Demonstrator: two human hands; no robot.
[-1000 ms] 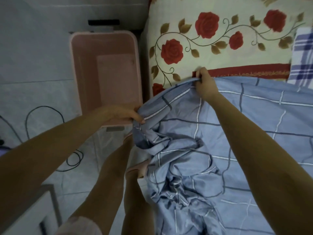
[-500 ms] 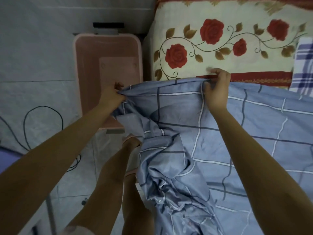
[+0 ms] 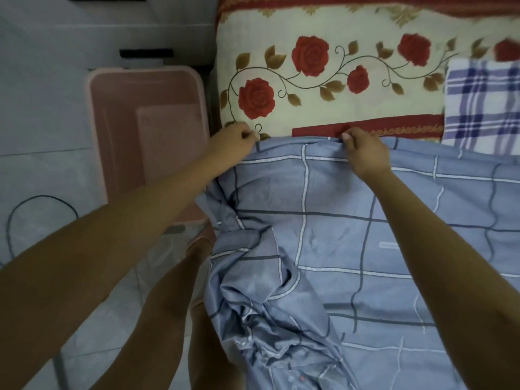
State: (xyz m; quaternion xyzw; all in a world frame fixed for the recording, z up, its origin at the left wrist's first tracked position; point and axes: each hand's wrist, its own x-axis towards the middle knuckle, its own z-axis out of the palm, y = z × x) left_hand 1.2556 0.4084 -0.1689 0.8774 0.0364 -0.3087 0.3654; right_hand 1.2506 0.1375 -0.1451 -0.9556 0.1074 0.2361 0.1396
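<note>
My left hand (image 3: pixel 233 143) and right hand (image 3: pixel 365 153) each pinch the top hem of the blue checked sheet (image 3: pixel 337 206) at centre frame, spaced apart to hold that edge straight. The sheet covers the floral bedspread (image 3: pixel 323 108) across the lower right; its slack bunches at bottom centre.

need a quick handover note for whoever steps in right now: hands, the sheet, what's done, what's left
Left hand: pinches the top edge of the blue checked sheet near its left corner.
Right hand: pinches the same edge further right.
Where things are: the sheet lies over the rose bedspread, its top edge stretched between the hands. A plaid cloth lies at the far right; a pink bin stands on the floor beside the bed.
Done: the upper part is spread fairly flat.
Left: the lower left part is bunched and hangs off the bed's side; it probably needs pulling out and smoothing.
</note>
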